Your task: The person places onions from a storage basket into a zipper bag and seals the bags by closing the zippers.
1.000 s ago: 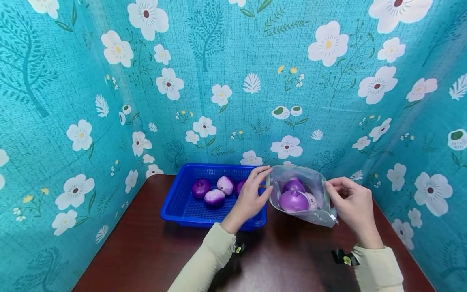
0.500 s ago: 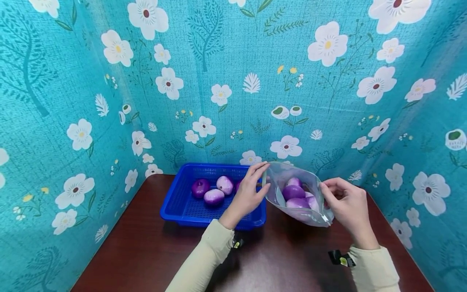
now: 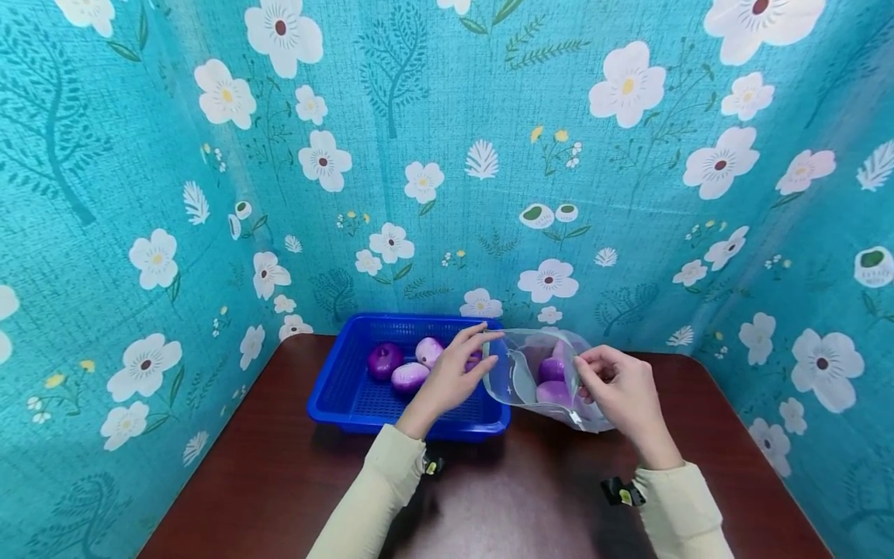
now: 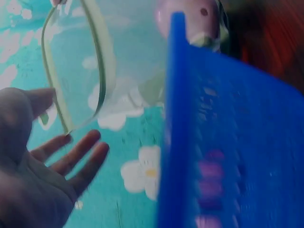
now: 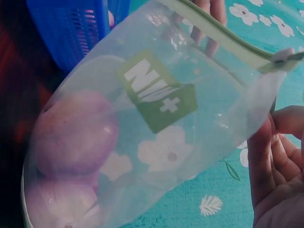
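Observation:
A clear zip bag with a pale green rim stands at the right edge of the blue basket, its mouth spread and tilted. Several red onions lie in the bag. My right hand pinches the bag's right side between thumb and fingers, near the white slider. At the left rim is my left hand; in the left wrist view its fingers are spread and nearly straight, with thumb and a fingertip touching the rim. Several red onions sit in the blue plastic basket, one partly behind my left hand.
The brown table carries basket and bag. A teal flowered curtain closes off the back and both sides. In the right wrist view a green printed label shows on the bag, beside the blurred basket wall.
Both hands and the bag have moved left, and the bag's left rim now overlaps the basket's right edge. The onions in the bag have shifted; those in the basket stay put.

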Demonstrator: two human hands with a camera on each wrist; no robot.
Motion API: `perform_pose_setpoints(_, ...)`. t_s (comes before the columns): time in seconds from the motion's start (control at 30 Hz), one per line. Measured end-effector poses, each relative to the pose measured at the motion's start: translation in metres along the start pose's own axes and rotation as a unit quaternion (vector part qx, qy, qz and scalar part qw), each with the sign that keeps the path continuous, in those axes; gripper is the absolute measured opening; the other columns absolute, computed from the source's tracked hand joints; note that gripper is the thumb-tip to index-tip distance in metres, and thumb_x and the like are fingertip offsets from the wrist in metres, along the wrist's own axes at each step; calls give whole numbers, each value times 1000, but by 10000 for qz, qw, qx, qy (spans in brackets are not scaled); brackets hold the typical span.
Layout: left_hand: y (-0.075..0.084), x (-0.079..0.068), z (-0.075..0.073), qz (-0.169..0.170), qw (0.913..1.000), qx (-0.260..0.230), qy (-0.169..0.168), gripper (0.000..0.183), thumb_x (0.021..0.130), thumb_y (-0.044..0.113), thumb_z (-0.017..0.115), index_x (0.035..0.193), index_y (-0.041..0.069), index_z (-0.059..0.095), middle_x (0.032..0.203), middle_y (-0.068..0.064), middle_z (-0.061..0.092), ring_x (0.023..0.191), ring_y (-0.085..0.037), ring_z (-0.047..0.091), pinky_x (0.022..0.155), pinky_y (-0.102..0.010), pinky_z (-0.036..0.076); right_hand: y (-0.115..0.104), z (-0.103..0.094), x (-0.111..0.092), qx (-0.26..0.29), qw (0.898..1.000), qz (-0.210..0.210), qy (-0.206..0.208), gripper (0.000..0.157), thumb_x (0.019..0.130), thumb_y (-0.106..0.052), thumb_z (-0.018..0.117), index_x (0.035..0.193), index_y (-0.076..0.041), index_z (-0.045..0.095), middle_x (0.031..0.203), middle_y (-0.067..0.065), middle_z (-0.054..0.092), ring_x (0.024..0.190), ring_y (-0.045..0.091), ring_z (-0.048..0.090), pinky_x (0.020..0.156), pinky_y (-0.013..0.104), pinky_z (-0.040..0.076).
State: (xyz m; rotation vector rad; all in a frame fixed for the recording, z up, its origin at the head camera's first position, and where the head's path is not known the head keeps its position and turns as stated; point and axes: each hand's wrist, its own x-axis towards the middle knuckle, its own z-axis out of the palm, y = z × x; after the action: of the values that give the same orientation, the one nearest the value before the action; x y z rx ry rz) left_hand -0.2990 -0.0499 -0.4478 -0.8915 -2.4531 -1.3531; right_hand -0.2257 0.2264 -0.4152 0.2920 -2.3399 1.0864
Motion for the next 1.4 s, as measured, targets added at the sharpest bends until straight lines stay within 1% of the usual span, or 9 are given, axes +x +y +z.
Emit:
perform_pose_setpoints(0.13,-18,-11,-16,10,9996,-8,286,54,105,27,63,154,27,42,160,-8,43,124,-30,67,102,-48,56,0,5,1,-7,9999,105,-78,9,97,-14,74,89,-9,72,64,0,67,51,8,61,46,25,49)
perform_pose_setpoints(0.27,-40,-26,-37,-495,9924,1027,455,64,98,24,73,155,24,43,151,-9,52,123,-35,65,99,-55,54,0,8,0,9,9997,169,-157,10,97,-16,74,90,-9,73,64,0,67,52,7,62,47,25,50)
perform_pose_setpoints(0.4,-60,-40,-55,-1252,9691,2119,172,67,90,21,81,151,17,52,148,-11,56,127,-39,61,99,-59,52,1,10,-1,44,9996,219,-177,11,97,-17,74,90,-9,73,64,0,67,52,8,62,48,26,51)
perform_pose_setpoints(0.57,-75,-50,-63,-1950,9483,2480,-348,66,91,24,80,150,18,54,148,-12,57,135,-41,55,101,-63,49,1,9,-2,59,9995,256,-174,10,97,-16,74,91,-8,73,65,1,67,52,10,62,48,25,51)
perform_pose_setpoints(0.63,-78,-52,-63,-2089,9426,2540,-575,65,92,26,79,151,20,53,149,-12,56,137,-40,53,102,-65,48,1,9,-3,47,9995,265,-193,10,97,-16,74,91,-8,73,65,1,68,52,9,62,48,26,51)
perform_pose_setpoints(0.77,-80,-55,-61,-2031,9340,2815,-849,62,90,25,80,148,20,58,141,-14,59,131,-41,58,97,-64,52,1,9,-3,50,9993,292,-219,11,98,-16,73,91,-8,73,66,2,68,52,9,62,48,26,51)
perform_pose_setpoints(0.93,-80,-55,-59,-1781,9410,2762,-815,52,85,15,85,134,14,67,127,-16,60,111,-41,66,94,-58,54,0,7,-3,69,9993,305,-187,10,98,-16,73,92,-7,73,66,2,69,52,10,63,48,26,51)
perform_pose_setpoints(1.17,-81,-55,-60,-1568,9489,2576,-928,49,83,9,85,126,10,64,122,-18,67,114,-40,66,101,-55,52,1,6,-4,108,9991,347,-210,11,98,-17,72,93,-7,73,67,3,69,52,11,63,48,26,52)
perform_pose_setpoints(1.4,-81,-55,-61,-1426,9520,2521,-994,37,90,12,79,124,8,63,113,-16,68,107,-36,68,95,-54,53,2,3,-4,71,9991,371,-214,13,99,-19,72,94,-7,74,67,3,69,53,10,63,50,26,53)
